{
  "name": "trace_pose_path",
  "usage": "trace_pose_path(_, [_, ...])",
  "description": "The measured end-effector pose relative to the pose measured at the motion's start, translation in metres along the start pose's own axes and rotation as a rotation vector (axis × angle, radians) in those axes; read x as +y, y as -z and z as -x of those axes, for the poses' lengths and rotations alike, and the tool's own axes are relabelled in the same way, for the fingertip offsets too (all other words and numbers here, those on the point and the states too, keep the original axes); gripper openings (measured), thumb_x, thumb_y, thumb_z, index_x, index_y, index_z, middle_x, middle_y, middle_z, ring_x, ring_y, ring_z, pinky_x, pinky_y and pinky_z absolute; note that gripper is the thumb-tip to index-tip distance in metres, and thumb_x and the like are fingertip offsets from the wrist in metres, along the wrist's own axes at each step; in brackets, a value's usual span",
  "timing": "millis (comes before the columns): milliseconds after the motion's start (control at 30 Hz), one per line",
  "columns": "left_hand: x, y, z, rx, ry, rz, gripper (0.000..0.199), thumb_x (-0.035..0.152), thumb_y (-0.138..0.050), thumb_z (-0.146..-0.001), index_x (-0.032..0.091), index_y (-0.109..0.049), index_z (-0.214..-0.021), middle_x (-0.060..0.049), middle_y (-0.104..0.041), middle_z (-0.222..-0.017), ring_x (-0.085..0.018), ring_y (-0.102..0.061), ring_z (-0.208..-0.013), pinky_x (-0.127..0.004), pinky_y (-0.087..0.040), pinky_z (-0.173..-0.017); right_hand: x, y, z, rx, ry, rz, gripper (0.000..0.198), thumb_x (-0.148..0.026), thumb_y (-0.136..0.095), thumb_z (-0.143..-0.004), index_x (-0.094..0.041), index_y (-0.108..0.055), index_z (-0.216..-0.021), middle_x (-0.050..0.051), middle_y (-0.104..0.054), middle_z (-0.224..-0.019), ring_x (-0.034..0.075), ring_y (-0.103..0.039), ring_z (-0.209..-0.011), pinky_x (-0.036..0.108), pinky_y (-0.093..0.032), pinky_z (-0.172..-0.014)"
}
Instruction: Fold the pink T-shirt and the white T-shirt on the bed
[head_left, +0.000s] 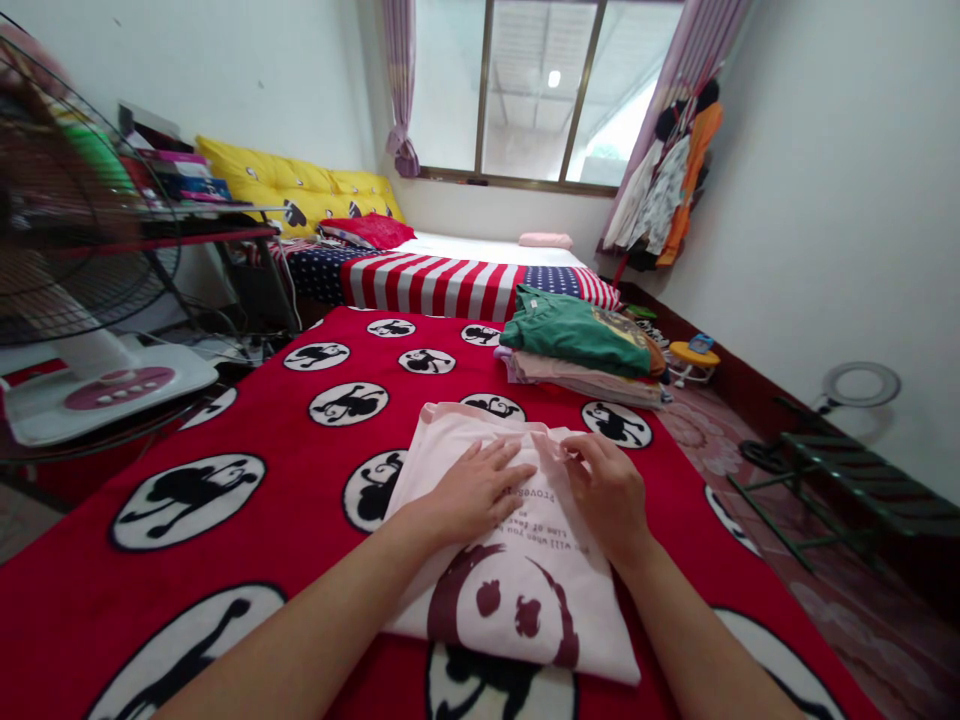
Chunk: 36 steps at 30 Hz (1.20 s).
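A folded pale pink T-shirt (pixel 517 600) with a dark panda print and lettering lies on the red blanket (pixel 300 540). My left hand (pixel 484 487) rests flat on the shirt's upper middle, fingers spread. At the shirt's far right edge, my right hand (pixel 606 490) pinches a bit of the collar fabric between thumb and fingers. Beyond the shirt sits a stack of folded clothes (pixel 577 370), topped by a green T-shirt (pixel 574 330).
On the left stands a white fan (pixel 120 380) beside a cluttered desk (pixel 225 225). A second bed with a striped, starred cover (pixel 442 285) lies ahead, below the window. At right are a green folding rack (pixel 862 490), a ring light (pixel 861 384) and a yellow stool (pixel 694 354).
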<state>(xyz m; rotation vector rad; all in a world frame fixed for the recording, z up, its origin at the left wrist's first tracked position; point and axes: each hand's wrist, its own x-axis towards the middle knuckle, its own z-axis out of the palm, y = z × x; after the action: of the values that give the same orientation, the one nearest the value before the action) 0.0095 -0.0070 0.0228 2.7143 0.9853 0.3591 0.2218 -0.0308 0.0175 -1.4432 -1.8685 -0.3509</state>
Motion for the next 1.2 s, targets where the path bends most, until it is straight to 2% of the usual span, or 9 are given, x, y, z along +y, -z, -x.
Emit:
trace_pose_path(200, [0.000, 0.000, 0.000, -0.009, 0.010, 0.001, 0.046, 0.038, -0.045, -0.093, 0.029, -0.045, -0.138, -0.008, -0.030, -0.152, -0.029, -0.024, -0.141, -0.053, -0.019, -0.112, 0.002, -0.003, 0.002, -0.011, -0.148, 0.045, 0.011, -0.028, -0.058, -0.086, -0.020, -0.053, -0.080, -0.001, -0.058, -0.069, 0.016, -0.054, -0.063, 0.026, -0.036, -0.057])
trace_pose_path(333, [-0.001, 0.000, 0.000, 0.008, -0.007, 0.003, 0.046, 0.037, -0.046, -0.092, 0.030, -0.044, -0.138, -0.007, -0.030, -0.153, -0.029, -0.024, -0.140, -0.053, -0.020, -0.112, 0.001, 0.002, 0.000, 0.085, 0.000, -0.182, 0.013, -0.018, -0.050, -0.089, -0.020, -0.057, -0.079, 0.002, -0.060, -0.079, 0.015, -0.057, -0.071, 0.026, -0.043, -0.064])
trace_pose_path(433, [-0.001, 0.000, 0.000, 0.023, -0.023, -0.005, 0.047, 0.036, -0.047, -0.091, 0.028, -0.044, -0.138, -0.009, -0.030, -0.152, -0.028, -0.025, -0.140, -0.052, -0.021, -0.112, 0.000, 0.006, -0.001, 0.109, 0.144, -0.325, 0.022, -0.012, -0.046, -0.090, -0.022, -0.065, -0.094, 0.005, -0.064, -0.099, 0.015, -0.061, -0.090, 0.027, -0.048, -0.076])
trace_pose_path(533, [-0.001, 0.000, 0.000, 0.022, -0.030, -0.008, 0.047, 0.035, -0.048, -0.091, 0.026, -0.045, -0.137, -0.010, -0.031, -0.152, -0.028, -0.025, -0.140, -0.051, -0.021, -0.112, 0.006, 0.005, 0.000, 0.048, 0.216, -0.289, 0.034, -0.009, -0.044, -0.090, -0.028, -0.066, -0.108, 0.003, -0.065, -0.113, 0.017, -0.059, -0.102, 0.032, -0.047, -0.088])
trace_pose_path(733, [-0.005, 0.002, 0.000, 0.010, -0.028, 0.028, 0.045, 0.037, -0.047, -0.092, 0.027, -0.046, -0.135, -0.011, -0.035, -0.149, -0.029, -0.029, -0.139, -0.052, -0.022, -0.112, 0.031, -0.006, 0.001, -0.034, -0.207, 0.108, 0.040, -0.012, -0.045, -0.083, -0.017, -0.061, -0.120, 0.011, -0.063, -0.119, 0.027, -0.056, -0.107, 0.041, -0.048, -0.088])
trace_pose_path(833, [-0.009, 0.006, -0.001, 0.030, -0.062, 0.071, 0.048, 0.037, -0.051, -0.089, 0.022, -0.048, -0.134, -0.013, -0.039, -0.146, -0.029, -0.034, -0.136, -0.048, -0.027, -0.111, 0.032, -0.005, 0.000, 0.045, -0.248, 0.073, 0.035, -0.020, -0.047, -0.085, -0.014, -0.060, -0.117, 0.011, -0.064, -0.114, 0.025, -0.056, -0.106, 0.039, -0.045, -0.091])
trace_pose_path(967, [-0.012, 0.008, -0.001, 0.056, -0.088, 0.099, 0.047, 0.035, -0.055, -0.087, 0.019, -0.051, -0.131, -0.015, -0.041, -0.145, -0.030, -0.038, -0.133, -0.046, -0.031, -0.109, 0.030, -0.004, -0.001, -0.020, -0.369, 0.057, 0.026, -0.036, -0.049, -0.086, -0.018, -0.064, -0.097, 0.007, -0.066, -0.094, 0.023, -0.060, -0.086, 0.033, -0.047, -0.071])
trace_pose_path(1067, [-0.011, 0.005, -0.001, 0.050, -0.073, 0.074, 0.047, 0.034, -0.055, -0.087, 0.019, -0.050, -0.131, -0.015, -0.040, -0.146, -0.030, -0.037, -0.134, -0.048, -0.028, -0.110, 0.029, -0.007, -0.001, -0.081, -0.346, 0.033, 0.024, -0.041, -0.054, -0.083, -0.020, -0.066, -0.085, 0.005, -0.064, -0.085, 0.021, -0.059, -0.078, 0.030, -0.043, -0.064])
trace_pose_path(1200, [-0.011, 0.003, -0.001, 0.067, -0.085, 0.081, 0.045, 0.035, -0.055, -0.087, 0.021, -0.052, -0.130, -0.013, -0.041, -0.145, -0.029, -0.037, -0.134, -0.047, -0.029, -0.110, 0.022, -0.009, -0.001, -0.027, -0.158, -0.120, 0.017, -0.032, -0.054, -0.086, -0.021, -0.067, -0.083, 0.004, -0.064, -0.086, 0.019, -0.059, -0.082, 0.028, -0.044, -0.070])
